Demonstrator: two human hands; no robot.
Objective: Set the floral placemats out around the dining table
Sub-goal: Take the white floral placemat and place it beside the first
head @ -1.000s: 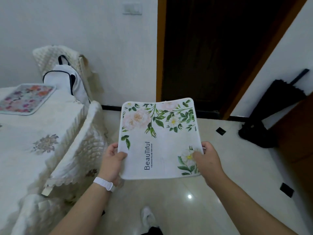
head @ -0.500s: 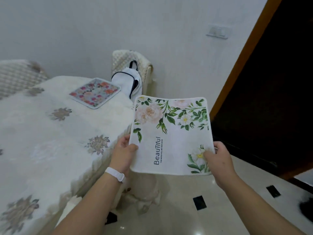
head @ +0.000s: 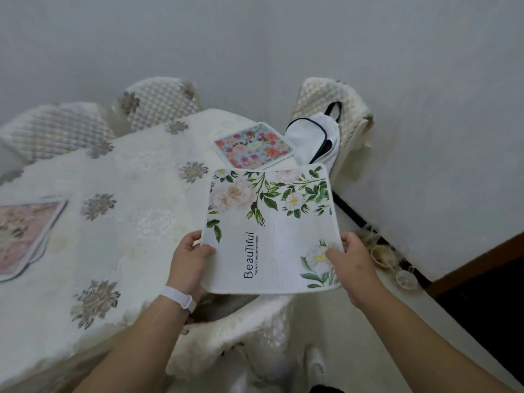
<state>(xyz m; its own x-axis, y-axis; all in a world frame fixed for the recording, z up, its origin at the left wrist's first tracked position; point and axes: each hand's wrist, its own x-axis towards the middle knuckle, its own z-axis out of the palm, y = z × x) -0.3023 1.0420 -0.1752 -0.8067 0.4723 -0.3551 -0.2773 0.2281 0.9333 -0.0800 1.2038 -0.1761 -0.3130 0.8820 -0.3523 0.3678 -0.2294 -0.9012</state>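
A cream-clothed dining table (head: 119, 251) already carries two placemats. Both the left hand (head: 188, 258) and right hand (head: 350, 262) pinch a white floral placemat (head: 272, 228) above its near edge; next it likely needs lowering flat at a free seat

A white mat (head: 269, 231) printed with green leaves, pale peonies and the word "Beautiful" is held flat and nearly level in the air, above the surface's (head: 136, 222) right edge, gripped at its two near corners. A second mat (head: 253, 149), pale blue with red and orange blooms, lies flat at the surface's far right corner. A third mat (head: 21, 236), pink-toned, lies flat at the left edge, partly cut off.
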